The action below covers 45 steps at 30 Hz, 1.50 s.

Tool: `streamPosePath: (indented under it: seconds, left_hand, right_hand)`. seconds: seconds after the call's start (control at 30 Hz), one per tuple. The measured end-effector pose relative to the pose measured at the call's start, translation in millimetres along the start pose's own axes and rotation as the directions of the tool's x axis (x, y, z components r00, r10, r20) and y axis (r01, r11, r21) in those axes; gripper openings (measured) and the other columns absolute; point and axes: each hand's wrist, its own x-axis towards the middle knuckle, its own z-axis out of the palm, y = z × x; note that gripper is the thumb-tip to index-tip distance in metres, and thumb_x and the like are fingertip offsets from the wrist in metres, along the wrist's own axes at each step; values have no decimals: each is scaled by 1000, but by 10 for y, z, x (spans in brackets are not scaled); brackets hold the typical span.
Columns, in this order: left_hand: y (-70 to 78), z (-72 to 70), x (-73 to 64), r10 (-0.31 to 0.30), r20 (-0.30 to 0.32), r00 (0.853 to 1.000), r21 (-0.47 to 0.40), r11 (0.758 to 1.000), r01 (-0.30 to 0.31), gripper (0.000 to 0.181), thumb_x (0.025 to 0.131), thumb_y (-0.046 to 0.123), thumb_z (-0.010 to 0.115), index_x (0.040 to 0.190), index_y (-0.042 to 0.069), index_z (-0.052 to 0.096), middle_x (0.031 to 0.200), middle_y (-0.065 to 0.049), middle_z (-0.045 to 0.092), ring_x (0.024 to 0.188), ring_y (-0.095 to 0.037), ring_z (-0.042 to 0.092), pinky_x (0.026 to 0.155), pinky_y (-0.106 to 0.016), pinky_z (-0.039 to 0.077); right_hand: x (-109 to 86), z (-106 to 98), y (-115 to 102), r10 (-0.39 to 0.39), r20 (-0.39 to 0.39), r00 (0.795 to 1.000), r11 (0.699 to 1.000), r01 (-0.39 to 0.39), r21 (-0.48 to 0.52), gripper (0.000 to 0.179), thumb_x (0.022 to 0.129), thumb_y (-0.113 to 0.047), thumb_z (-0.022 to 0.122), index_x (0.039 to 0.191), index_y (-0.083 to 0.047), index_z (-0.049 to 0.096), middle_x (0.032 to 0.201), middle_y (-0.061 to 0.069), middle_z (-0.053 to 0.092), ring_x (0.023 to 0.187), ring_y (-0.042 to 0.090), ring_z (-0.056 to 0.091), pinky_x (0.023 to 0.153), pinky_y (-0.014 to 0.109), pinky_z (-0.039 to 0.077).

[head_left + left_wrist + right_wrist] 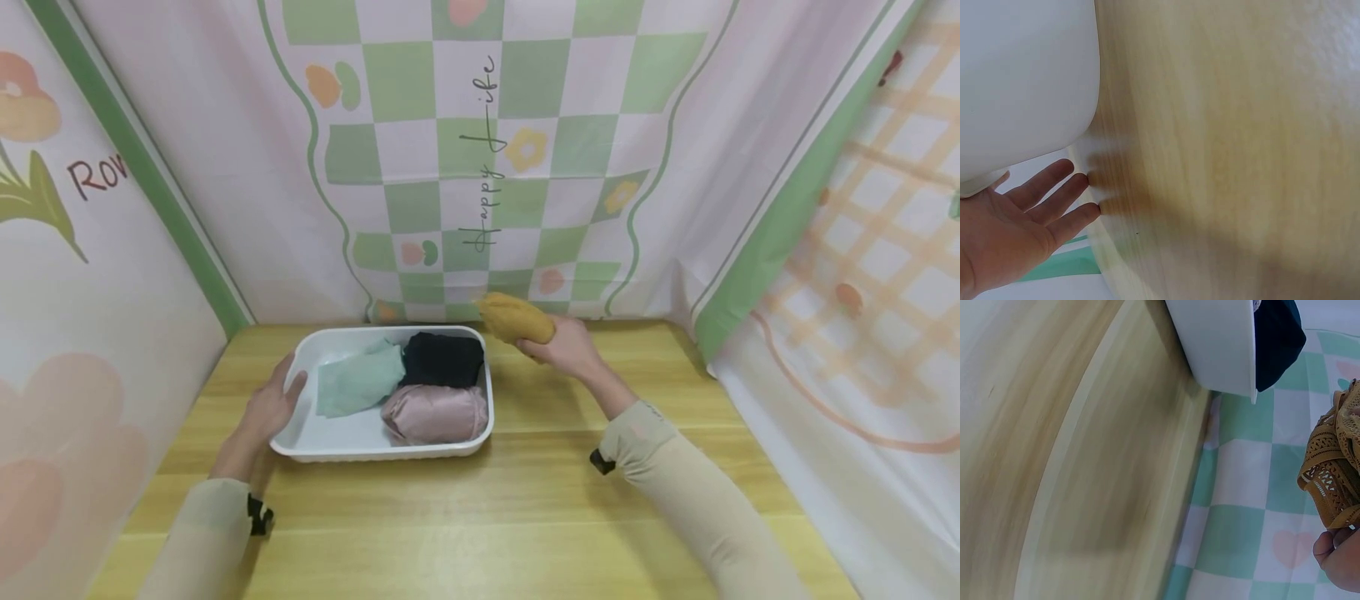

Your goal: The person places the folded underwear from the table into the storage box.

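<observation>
A white tray (352,452) sits on the wooden table. My left hand (272,407) holds its left rim, the thumb over the inner side; in the left wrist view the other fingers (1057,200) stretch along the outside, near the tabletop. My right hand (573,348) grips a mustard-brown, folded lace garment (516,319) above the table, just right of the tray's far corner. The garment (1332,469) shows an openwork pattern in the right wrist view. Inside the tray lie a mint-green cloth (362,379), a black folded cloth (442,360) and a mauve shiny rolled cloth (437,414).
The wooden table (480,533) extends in front of the tray and to its right. Behind it hangs a green-and-white checked curtain (468,150). Printed curtains also close off the left (90,333) and right (862,333) sides.
</observation>
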Motion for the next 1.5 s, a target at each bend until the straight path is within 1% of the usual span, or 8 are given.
streamPosePath:
  seconds: [0.17,0.37,0.53,0.63,0.97,1.2,1.33,1.5]
  left_hand:
    - [-8,-1,0,-10,4,1000,-13,1000,10,79,102,65,12,161,16,-5,159,-34,20,136,-63,33,106,-73,38]
    - [1,0,-4,-8,0,1000,-6,1000,8,77,103,62,14,161,15,-5,158,-35,21,134,-63,36,103,-72,42]
    - [14,2,-4,-22,8,1000,-8,1000,22,77,103,63,13,161,16,-6,159,-34,20,137,-62,32,107,-72,37]
    - [16,4,1,-28,8,1000,-5,1000,28,77,103,63,13,161,15,-5,160,-34,19,138,-62,29,110,-73,33]
    - [-5,2,7,-21,5,1000,-15,1000,22,77,103,63,14,161,15,-5,160,-34,18,138,-62,29,110,-73,33]
    - [17,-15,-8,-28,10,1000,-15,999,28,78,103,64,13,161,16,-6,160,-34,17,138,-62,29,109,-72,34]
    - [24,-16,-1,-27,14,1000,-13,1000,27,77,103,63,14,161,15,-6,160,-33,17,139,-62,27,111,-72,32]
    - [8,-7,11,-21,11,1000,-12,1000,21,77,104,62,15,161,15,-5,160,-34,18,138,-62,30,109,-73,35]
  right_hand:
    - [48,52,-86,-23,-2,1000,1000,23,2,35,81,-45,75,91,-13,69,81,7,72,68,20,64,58,32,51]
    - [88,103,-195,-17,21,1000,999,16,35,34,80,-45,75,91,-14,68,81,5,71,67,19,63,58,31,52]
    - [119,139,-259,-22,35,999,1000,22,14,33,81,-46,75,90,-15,67,80,4,70,67,18,63,59,31,51]
    - [134,160,-297,-30,42,999,999,29,28,33,81,-46,75,89,-15,67,79,3,70,66,18,62,58,31,51]
    - [204,233,-494,-100,51,994,995,100,19,32,79,-47,75,88,-17,68,75,0,69,63,14,63,64,33,53]
    - [262,296,-637,-122,73,990,992,122,9,35,78,-45,76,98,-16,70,88,1,72,74,18,63,69,35,53]
    - [287,337,-715,-126,79,989,992,126,2,34,78,-44,76,92,-15,69,86,2,71,76,20,62,69,37,53]
    - [327,388,-813,-167,89,982,985,171,-38,36,78,-46,74,94,-14,70,86,3,72,78,21,65,73,40,55]
